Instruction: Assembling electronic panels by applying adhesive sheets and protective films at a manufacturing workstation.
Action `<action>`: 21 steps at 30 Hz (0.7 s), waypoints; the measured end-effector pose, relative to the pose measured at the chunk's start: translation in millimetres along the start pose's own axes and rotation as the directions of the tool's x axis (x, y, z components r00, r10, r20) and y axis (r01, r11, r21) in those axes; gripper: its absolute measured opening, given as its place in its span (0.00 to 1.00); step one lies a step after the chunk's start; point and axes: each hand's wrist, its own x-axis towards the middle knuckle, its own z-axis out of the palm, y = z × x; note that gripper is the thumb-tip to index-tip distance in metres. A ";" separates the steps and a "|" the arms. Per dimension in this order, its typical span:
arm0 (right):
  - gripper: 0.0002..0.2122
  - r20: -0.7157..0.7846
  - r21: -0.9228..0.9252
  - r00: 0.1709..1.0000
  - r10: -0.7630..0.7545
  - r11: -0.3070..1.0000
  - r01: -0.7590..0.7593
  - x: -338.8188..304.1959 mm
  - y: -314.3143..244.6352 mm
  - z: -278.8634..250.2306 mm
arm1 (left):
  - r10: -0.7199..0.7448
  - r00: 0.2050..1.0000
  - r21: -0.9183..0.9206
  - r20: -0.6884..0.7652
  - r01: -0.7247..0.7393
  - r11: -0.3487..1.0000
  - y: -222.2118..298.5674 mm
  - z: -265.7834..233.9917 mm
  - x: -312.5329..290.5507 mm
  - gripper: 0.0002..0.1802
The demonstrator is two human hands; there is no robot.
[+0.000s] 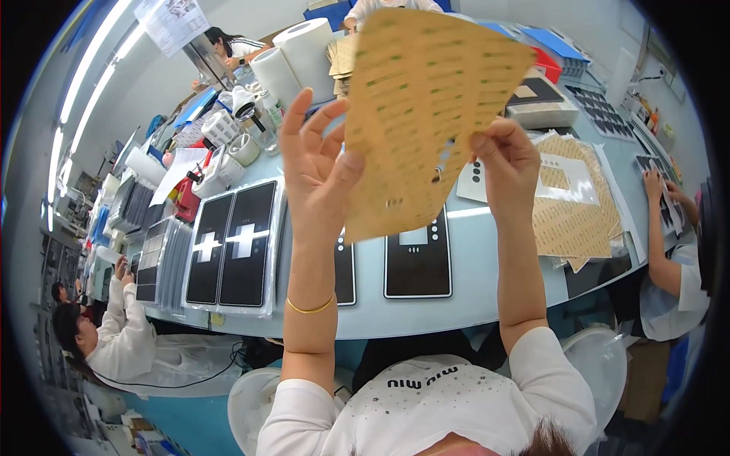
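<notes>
A tan adhesive sheet [426, 99] with rows of green marks and small cut-outs is held up in front of me, tilted. My right hand [511, 163] pinches its right edge between thumb and fingers. Beside the left edge, my left hand [315, 167] is open with fingers spread; its thumb tip overlaps the edge, and I cannot tell if it touches. Under the sheet lies a black rectangular panel [417, 270] with a light border and a pale window. A second black panel [346, 273] is partly hidden behind my left forearm.
Two black panels in a clear tray [232, 247] lie at left, near stacked trays [161, 262]. More tan sheets [574, 224] are piled at right. White rolls [304, 49], a magnifier [247, 114] and a boxy block [544, 114] stand farther back. Other people sit around the table.
</notes>
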 end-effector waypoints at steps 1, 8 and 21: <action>0.03 -0.008 0.003 1.000 0.004 1.000 -0.004 2.1 0.0 -2.7 | -0.073 0.996 0.124 0.055 0.066 0.990 -11.8 -17.7 -3.5 0.33; 0.25 0.059 -0.323 0.994 0.092 0.944 -0.068 22.1 32.7 -25.1 | -0.420 0.907 0.594 -0.001 0.339 0.730 -52.7 -67.7 -15.3 0.34; 0.33 -0.150 -0.472 0.988 -0.042 0.881 -0.034 30.7 11.8 -55.8 | -0.594 0.794 0.009 -0.129 0.600 0.800 -184.6 -42.5 1.4 0.26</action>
